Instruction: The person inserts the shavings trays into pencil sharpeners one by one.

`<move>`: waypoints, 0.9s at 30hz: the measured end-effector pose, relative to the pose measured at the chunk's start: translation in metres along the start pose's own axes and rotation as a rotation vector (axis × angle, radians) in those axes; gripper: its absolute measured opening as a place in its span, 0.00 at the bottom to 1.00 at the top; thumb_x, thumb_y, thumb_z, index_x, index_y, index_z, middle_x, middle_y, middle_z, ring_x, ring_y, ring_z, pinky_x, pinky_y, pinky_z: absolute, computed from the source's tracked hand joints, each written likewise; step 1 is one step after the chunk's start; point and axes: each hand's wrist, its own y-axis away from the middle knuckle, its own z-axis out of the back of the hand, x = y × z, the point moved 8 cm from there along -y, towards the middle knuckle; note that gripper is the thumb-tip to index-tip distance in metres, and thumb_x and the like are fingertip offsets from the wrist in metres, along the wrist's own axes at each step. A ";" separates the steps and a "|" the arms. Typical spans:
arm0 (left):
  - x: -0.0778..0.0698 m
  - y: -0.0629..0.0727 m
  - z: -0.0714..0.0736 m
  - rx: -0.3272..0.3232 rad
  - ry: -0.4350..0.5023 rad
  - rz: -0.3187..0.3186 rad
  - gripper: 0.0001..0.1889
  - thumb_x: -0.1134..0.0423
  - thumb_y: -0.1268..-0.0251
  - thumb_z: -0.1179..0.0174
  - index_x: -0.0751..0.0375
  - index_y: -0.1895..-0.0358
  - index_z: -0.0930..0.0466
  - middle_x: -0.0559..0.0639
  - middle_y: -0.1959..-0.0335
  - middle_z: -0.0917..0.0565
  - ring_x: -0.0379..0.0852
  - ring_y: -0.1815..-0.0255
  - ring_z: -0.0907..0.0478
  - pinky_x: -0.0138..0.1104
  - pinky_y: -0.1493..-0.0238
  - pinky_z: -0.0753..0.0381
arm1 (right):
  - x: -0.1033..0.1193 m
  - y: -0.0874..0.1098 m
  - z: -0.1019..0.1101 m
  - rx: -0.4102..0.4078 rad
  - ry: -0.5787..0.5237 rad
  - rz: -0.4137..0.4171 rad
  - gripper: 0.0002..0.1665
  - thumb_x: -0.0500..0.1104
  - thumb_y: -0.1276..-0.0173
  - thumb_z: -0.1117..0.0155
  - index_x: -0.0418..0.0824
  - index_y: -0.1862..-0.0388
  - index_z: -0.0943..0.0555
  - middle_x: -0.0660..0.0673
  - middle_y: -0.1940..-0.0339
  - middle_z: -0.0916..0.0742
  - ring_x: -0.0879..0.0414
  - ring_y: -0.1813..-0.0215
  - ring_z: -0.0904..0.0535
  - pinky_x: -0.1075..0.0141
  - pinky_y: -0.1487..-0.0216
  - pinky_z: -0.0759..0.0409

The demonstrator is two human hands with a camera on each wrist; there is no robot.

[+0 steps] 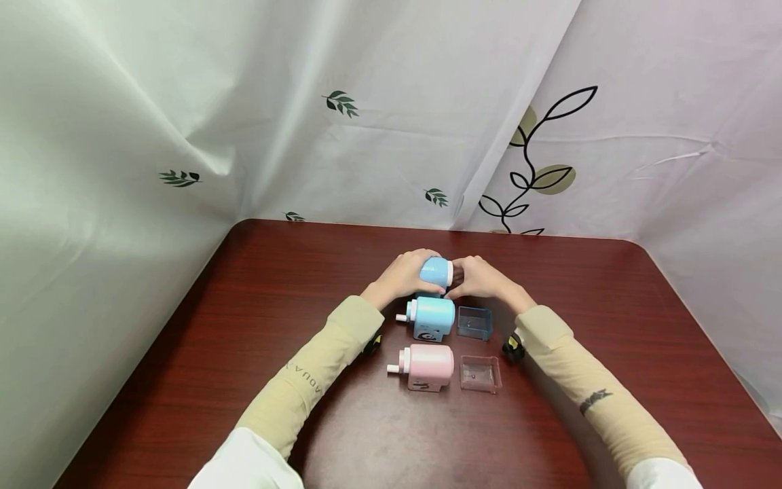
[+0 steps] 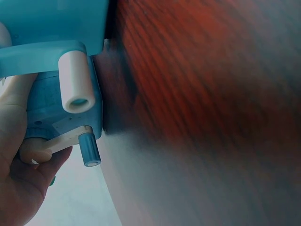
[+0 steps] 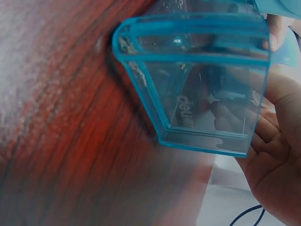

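Note:
At the back of a row of three hand-crank pencil sharpeners, my left hand [image 1: 407, 276] wraps round a blue pencil sharpener [image 1: 434, 270] with a white end. The left wrist view shows its cream crank arm with a blue knob [image 2: 89, 149] beside my fingers. My right hand [image 1: 482, 278] has its thumb and fingers curled at that sharpener's right end; the exact contact is partly hidden. Just nearer stands a light-blue pencil sharpener [image 1: 434, 318], its white crank knob [image 2: 76, 82] large in the left wrist view. A clear blue shavings drawer [image 3: 207, 141] stands before my right hand.
Nearest me is a pink pencil sharpener [image 1: 430, 367] with its clear pink drawer [image 1: 480, 375] lying to its right. Everything stands on a dark red wooden table [image 1: 293, 272]. White patterned curtains [image 1: 366, 149] hang behind and along the sides.

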 end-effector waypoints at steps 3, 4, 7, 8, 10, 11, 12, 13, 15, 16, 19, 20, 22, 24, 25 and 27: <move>0.001 0.000 0.000 -0.001 -0.004 0.000 0.37 0.46 0.51 0.28 0.58 0.38 0.28 0.53 0.44 0.21 0.48 0.50 0.22 0.40 0.46 0.23 | 0.000 -0.001 0.000 -0.001 -0.003 -0.004 0.29 0.40 0.49 0.23 0.33 0.48 0.20 0.41 0.58 0.11 0.53 0.57 0.13 0.65 0.57 0.16; 0.001 0.000 0.000 -0.002 -0.005 -0.001 0.37 0.46 0.51 0.28 0.58 0.38 0.28 0.52 0.44 0.21 0.47 0.50 0.22 0.40 0.46 0.23 | 0.001 -0.001 0.000 -0.002 -0.005 -0.006 0.30 0.40 0.50 0.23 0.32 0.48 0.20 0.41 0.59 0.11 0.53 0.58 0.13 0.65 0.58 0.16; 0.001 0.000 0.000 -0.002 -0.010 -0.004 0.37 0.45 0.51 0.28 0.58 0.38 0.28 0.52 0.44 0.21 0.47 0.50 0.22 0.40 0.47 0.23 | 0.000 -0.002 0.000 -0.005 -0.016 -0.017 0.31 0.40 0.50 0.23 0.32 0.47 0.21 0.41 0.60 0.11 0.54 0.59 0.13 0.66 0.59 0.16; 0.001 0.000 0.000 -0.002 -0.012 -0.005 0.37 0.45 0.51 0.28 0.58 0.38 0.28 0.52 0.44 0.21 0.47 0.50 0.22 0.40 0.47 0.23 | 0.000 -0.002 0.000 -0.007 -0.015 -0.021 0.31 0.40 0.50 0.22 0.32 0.47 0.21 0.41 0.60 0.11 0.55 0.60 0.13 0.66 0.59 0.16; 0.001 0.000 0.000 -0.003 -0.010 -0.009 0.37 0.46 0.51 0.28 0.59 0.38 0.28 0.52 0.44 0.21 0.47 0.50 0.22 0.40 0.47 0.22 | 0.000 -0.003 0.000 -0.014 -0.011 -0.029 0.31 0.40 0.51 0.22 0.32 0.48 0.20 0.42 0.61 0.11 0.56 0.61 0.13 0.66 0.60 0.17; 0.001 0.000 0.000 -0.003 -0.008 -0.010 0.37 0.46 0.51 0.28 0.59 0.38 0.28 0.52 0.44 0.21 0.47 0.50 0.22 0.40 0.47 0.22 | 0.000 -0.003 0.000 -0.017 -0.008 -0.032 0.30 0.40 0.51 0.22 0.33 0.49 0.20 0.43 0.62 0.11 0.57 0.62 0.13 0.66 0.61 0.17; 0.001 0.000 0.000 -0.003 -0.007 -0.011 0.37 0.46 0.51 0.28 0.59 0.38 0.28 0.52 0.44 0.21 0.47 0.50 0.22 0.40 0.47 0.22 | 0.000 -0.003 0.000 -0.019 -0.005 -0.033 0.29 0.41 0.51 0.22 0.34 0.50 0.19 0.43 0.63 0.11 0.57 0.63 0.14 0.67 0.61 0.17; 0.001 0.000 0.000 -0.004 -0.007 -0.012 0.37 0.46 0.51 0.28 0.59 0.38 0.28 0.52 0.44 0.21 0.47 0.50 0.22 0.40 0.47 0.22 | 0.000 -0.003 0.000 -0.022 0.003 -0.031 0.28 0.41 0.51 0.22 0.34 0.51 0.19 0.44 0.64 0.11 0.58 0.64 0.14 0.67 0.62 0.17; 0.001 0.000 0.000 -0.007 -0.004 -0.014 0.37 0.46 0.51 0.28 0.59 0.39 0.28 0.53 0.44 0.21 0.48 0.50 0.22 0.40 0.47 0.22 | 0.001 -0.004 0.000 -0.028 0.018 -0.027 0.25 0.42 0.51 0.22 0.35 0.54 0.19 0.45 0.66 0.11 0.59 0.66 0.15 0.67 0.63 0.18; 0.001 0.000 -0.001 -0.007 -0.005 -0.014 0.37 0.46 0.51 0.28 0.59 0.39 0.28 0.53 0.44 0.21 0.47 0.50 0.22 0.40 0.47 0.22 | 0.001 -0.004 0.000 -0.030 0.029 -0.024 0.24 0.42 0.51 0.22 0.36 0.56 0.19 0.45 0.66 0.11 0.60 0.67 0.16 0.67 0.64 0.18; 0.001 -0.001 -0.001 -0.005 -0.007 -0.014 0.37 0.45 0.50 0.28 0.59 0.39 0.28 0.53 0.44 0.21 0.47 0.50 0.22 0.40 0.47 0.22 | 0.002 -0.005 0.000 -0.034 0.056 -0.015 0.22 0.43 0.51 0.22 0.36 0.59 0.19 0.45 0.68 0.12 0.61 0.69 0.17 0.67 0.65 0.19; 0.002 -0.001 -0.002 -0.004 -0.007 -0.014 0.37 0.46 0.51 0.28 0.59 0.39 0.28 0.52 0.44 0.21 0.47 0.50 0.22 0.40 0.47 0.22 | 0.002 -0.005 0.000 -0.033 0.063 -0.012 0.22 0.43 0.51 0.22 0.37 0.59 0.19 0.45 0.68 0.12 0.61 0.69 0.18 0.67 0.66 0.19; 0.002 -0.001 -0.002 -0.003 -0.007 -0.012 0.37 0.45 0.50 0.28 0.59 0.39 0.28 0.52 0.44 0.21 0.47 0.50 0.23 0.40 0.47 0.22 | 0.003 -0.006 0.000 -0.033 0.074 -0.005 0.22 0.44 0.51 0.22 0.36 0.59 0.19 0.45 0.68 0.12 0.61 0.70 0.18 0.67 0.66 0.19; 0.002 -0.001 -0.002 -0.005 -0.005 -0.011 0.37 0.45 0.51 0.28 0.59 0.39 0.28 0.52 0.44 0.21 0.47 0.50 0.22 0.40 0.47 0.22 | 0.004 -0.006 0.000 -0.031 0.079 0.001 0.22 0.44 0.51 0.22 0.36 0.59 0.19 0.45 0.68 0.12 0.60 0.70 0.18 0.66 0.66 0.20; 0.002 -0.001 -0.002 -0.005 -0.006 -0.011 0.37 0.45 0.51 0.28 0.59 0.39 0.28 0.52 0.44 0.21 0.47 0.50 0.22 0.40 0.46 0.23 | 0.004 -0.006 0.000 -0.032 0.082 0.003 0.22 0.44 0.51 0.22 0.36 0.59 0.19 0.45 0.68 0.12 0.60 0.70 0.18 0.66 0.66 0.19; 0.002 -0.001 -0.001 -0.006 -0.007 -0.012 0.37 0.45 0.51 0.28 0.59 0.39 0.28 0.52 0.44 0.21 0.47 0.50 0.22 0.40 0.46 0.23 | 0.005 -0.006 0.001 -0.034 0.084 0.003 0.23 0.44 0.51 0.22 0.36 0.59 0.19 0.44 0.67 0.12 0.60 0.69 0.18 0.66 0.66 0.19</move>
